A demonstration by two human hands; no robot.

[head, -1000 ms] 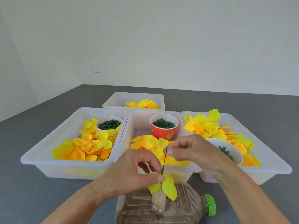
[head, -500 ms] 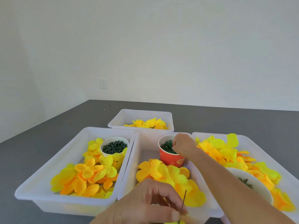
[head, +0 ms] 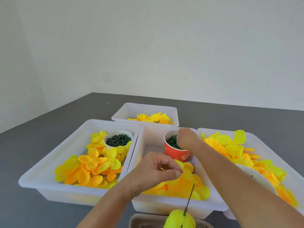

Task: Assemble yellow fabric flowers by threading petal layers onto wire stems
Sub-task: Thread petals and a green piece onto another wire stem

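1. The right hand dips into the red cup, far in the middle tray; its grip cannot be told.
2. The left hand hovers over the petals, fingers loosely curled, thumb and fingertips close.
3. The wire stem stands nearest, unheld, a petal layer at its base.

— Where is the right hand?
— Its arm stretches forward, wrist bent down, fingers curled and out of sight.
— And the left hand?
— It hovers nearer, thumb and fingertips drawn together, forearm angling in from below.

A dark grey table carries four white trays of yellow petals; a brownish container at its near edge.
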